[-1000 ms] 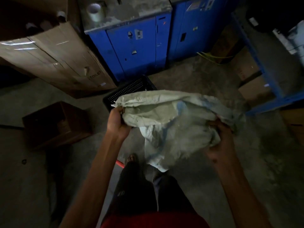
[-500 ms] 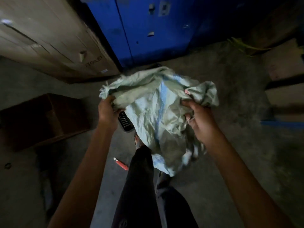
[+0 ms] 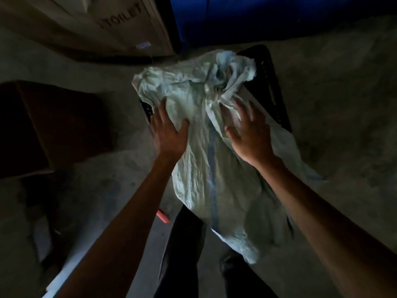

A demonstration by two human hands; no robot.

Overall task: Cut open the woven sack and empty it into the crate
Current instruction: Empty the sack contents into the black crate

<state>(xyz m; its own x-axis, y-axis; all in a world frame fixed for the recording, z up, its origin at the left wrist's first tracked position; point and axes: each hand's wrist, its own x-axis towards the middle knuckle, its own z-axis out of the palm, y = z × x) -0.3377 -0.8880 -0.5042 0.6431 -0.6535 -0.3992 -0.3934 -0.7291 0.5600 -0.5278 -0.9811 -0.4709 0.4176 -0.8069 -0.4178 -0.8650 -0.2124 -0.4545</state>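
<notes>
Both hands are spread flat, fingers splayed, palms down on a crumpled pale green woven sack (image 3: 206,134) with a blue stripe running along its length. Left hand (image 3: 168,131) presses near the sack's left edge, right hand (image 3: 250,134) just beside the bunched, twisted part at the top — neither is pinching or gripping the cloth, as far as the dim light lets me see. The sack lies limp and flattened over a black perforated plastic crate (image 3: 272,91), covering most of it; only the crate's right wall and a bit of its left rim show. The sack's lower end trails off the near edge of the crate and hangs toward the person's dark trouser leg (image 3: 184,244). Whether anything is inside the crate I cannot tell — the sack hides it.

On the grey concrete floor (image 3: 343,104), a small red-orange tool (image 3: 162,216), possibly a cutter, lies near the leg, well apart from both hands. A brown cardboard box (image 3: 55,125) sits on the floor to the left, a large tan carton printed "TOILET" (image 3: 111,20) stands beyond it, and a blue metal cabinet (image 3: 257,16) rises behind the crate.
</notes>
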